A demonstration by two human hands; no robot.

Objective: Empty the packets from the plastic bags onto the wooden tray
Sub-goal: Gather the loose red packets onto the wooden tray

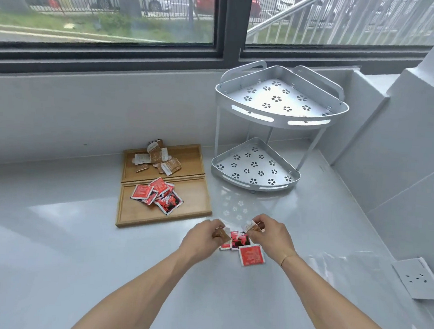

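Head view: glossy grey counter (pixel 76 244) under a window. Wooden tray (pixel 197 211), rectangular, low-rimmed, pale grain; a second tray (pixel 193 157) touching its far edge. Near tray holds flat square red packets (pixel 154 194), glossy foil, overlapping. Far tray holds brown packets (pixel 157 157), crinkled with white edges, in a loose heap. Left hand (pixel 201 237) pinches one brown packet (pixel 220 235) between thumb and fingers. Right hand (pixel 272 236) pinches another brown packet (pixel 252 227) likewise. Between the hands, loose red packets (pixel 252 255) lie on the counter, near the tray's corner. Clear plastic bag (pixel 332 265), limp and crumpled, lies right of the right wrist. Two-tier metal rack (pixel 278 117), fan-shaped shelves with flower-shaped perforations, stands just right of the trays.
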